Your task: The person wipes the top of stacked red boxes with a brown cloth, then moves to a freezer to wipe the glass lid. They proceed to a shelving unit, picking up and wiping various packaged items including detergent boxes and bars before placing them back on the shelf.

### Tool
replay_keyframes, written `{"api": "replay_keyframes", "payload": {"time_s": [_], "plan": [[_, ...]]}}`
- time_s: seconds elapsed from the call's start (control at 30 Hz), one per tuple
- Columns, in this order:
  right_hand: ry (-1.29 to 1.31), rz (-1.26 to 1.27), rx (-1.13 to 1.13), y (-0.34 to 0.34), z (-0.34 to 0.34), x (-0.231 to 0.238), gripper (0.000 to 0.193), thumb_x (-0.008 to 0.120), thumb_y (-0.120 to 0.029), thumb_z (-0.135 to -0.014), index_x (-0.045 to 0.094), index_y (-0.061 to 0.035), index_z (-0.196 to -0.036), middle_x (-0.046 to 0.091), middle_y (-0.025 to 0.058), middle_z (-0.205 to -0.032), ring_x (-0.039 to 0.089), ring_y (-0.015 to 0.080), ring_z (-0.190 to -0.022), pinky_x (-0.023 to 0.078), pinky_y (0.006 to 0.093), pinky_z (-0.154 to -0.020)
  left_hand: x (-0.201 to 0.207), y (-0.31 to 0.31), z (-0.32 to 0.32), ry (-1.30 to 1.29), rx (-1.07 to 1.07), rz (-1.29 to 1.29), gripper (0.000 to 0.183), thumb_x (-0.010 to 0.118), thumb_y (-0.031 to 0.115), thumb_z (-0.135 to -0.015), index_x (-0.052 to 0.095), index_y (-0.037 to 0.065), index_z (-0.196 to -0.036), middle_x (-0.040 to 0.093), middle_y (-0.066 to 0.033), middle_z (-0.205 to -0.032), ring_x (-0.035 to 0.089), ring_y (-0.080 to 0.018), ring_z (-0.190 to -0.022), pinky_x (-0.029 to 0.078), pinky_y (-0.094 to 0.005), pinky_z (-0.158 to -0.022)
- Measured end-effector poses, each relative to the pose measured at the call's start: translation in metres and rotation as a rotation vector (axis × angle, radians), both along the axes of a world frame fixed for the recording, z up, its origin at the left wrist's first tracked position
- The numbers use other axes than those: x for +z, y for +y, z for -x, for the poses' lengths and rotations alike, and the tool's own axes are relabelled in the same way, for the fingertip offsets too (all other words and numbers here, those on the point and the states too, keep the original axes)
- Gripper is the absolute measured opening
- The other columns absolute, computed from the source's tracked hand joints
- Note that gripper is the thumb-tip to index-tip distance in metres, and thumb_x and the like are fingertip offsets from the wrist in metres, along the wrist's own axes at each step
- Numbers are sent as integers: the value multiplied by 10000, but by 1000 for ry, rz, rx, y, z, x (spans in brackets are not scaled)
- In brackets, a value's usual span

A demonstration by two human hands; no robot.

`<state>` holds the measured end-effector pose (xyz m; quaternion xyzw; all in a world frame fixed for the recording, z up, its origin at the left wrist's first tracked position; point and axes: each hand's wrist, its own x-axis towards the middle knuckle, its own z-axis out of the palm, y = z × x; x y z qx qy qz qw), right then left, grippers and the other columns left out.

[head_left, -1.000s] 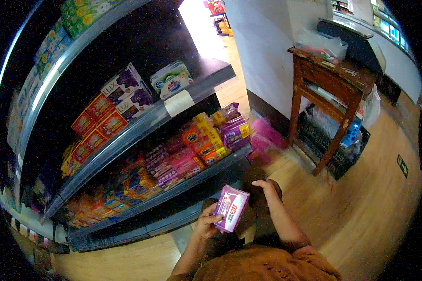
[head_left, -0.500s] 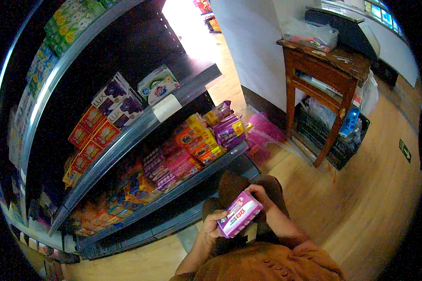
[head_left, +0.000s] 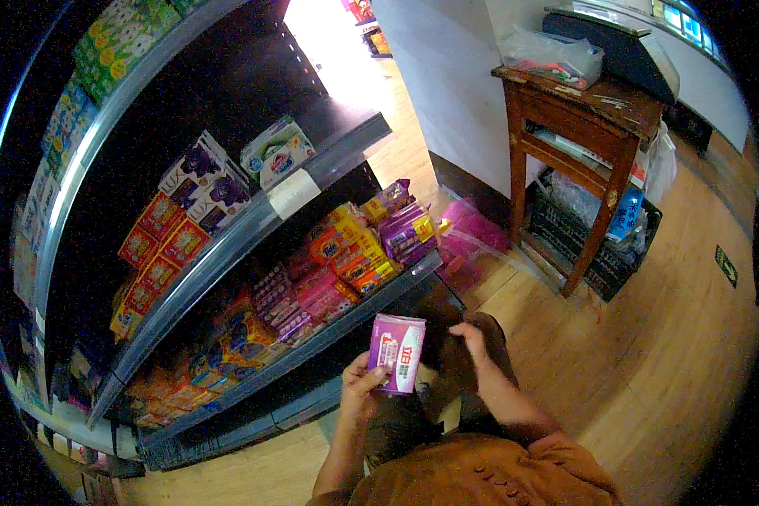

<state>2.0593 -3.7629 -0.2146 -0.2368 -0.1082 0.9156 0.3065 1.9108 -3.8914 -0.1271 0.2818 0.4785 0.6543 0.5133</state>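
Note:
My left hand [head_left: 363, 384] grips a purple-and-white soap pack [head_left: 399, 350] by its lower left side, thumb across the front. The pack stands nearly upright above my knees, its printed face toward me. To its right, my right hand [head_left: 472, 341] is off the pack, with a finger stretched out and nothing visible in it. Ahead, the lower shelf [head_left: 312, 358] bears pink-purple soap packs [head_left: 320, 295], orange-yellow packs [head_left: 358, 253] and purple packs [head_left: 406, 232].
The shelf above holds red boxes [head_left: 160, 244], purple-and-white boxes [head_left: 207, 185] and a white-green pack [head_left: 277, 152]. Pink plastic wrap [head_left: 472, 240] lies on the floor past the shelf's end. A wooden table [head_left: 582, 110] stands to the right, with a black crate [head_left: 578, 236] under it.
The right hand has let go of the soap pack and moved aside to the right. My left hand has tipped the pack upright and shifted it slightly left and up.

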Motion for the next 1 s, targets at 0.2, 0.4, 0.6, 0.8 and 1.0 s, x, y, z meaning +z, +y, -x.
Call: {"api": "replay_keyframes", "payload": {"time_s": [0.2,0.4,0.6,0.8,1.0], "plan": [[55,46,21,-22,27,-30,287,416,-219,-734,588,7,-778,590,145,-763,555,261,-698,448,355,-715,-6,2,-2,170,-115,105,319,639,140,-696,540,-11,-960,591,-63,-860,545,-125,-762,434,-255,-689],[-19,59,-20,6,16,-63,353,466,-226,-678,548,21,-916,593,145,-850,559,290,-713,450,370,-713,-12,-4,5,30,-196,246,320,646,173,-697,537,0,-943,585,-63,-801,558,-134,-644,449,-258,-494],[121,133,49,6,10,-46,383,467,-212,-667,523,24,-964,581,149,-919,549,299,-786,429,387,-761,-17,-4,1,96,-198,256,359,646,170,-690,519,-1,-978,584,-73,-839,570,-154,-656,471,-283,-529],[233,178,133,-12,7,10,411,462,-206,-669,503,37,-997,575,163,-934,546,306,-819,419,399,-789,-21,-8,9,-226,-321,256,528,672,203,-607,486,-65,-1022,573,-172,-939,586,-266,-818,466,-370,-771],[200,147,166,-9,11,-6,423,467,-210,-669,497,48,-1003,579,173,-912,563,314,-778,450,403,-746,-25,-12,14,-285,-336,223,520,657,166,-598,483,-62,-1032,570,-179,-944,586,-278,-812,470,-378,-762]]}}
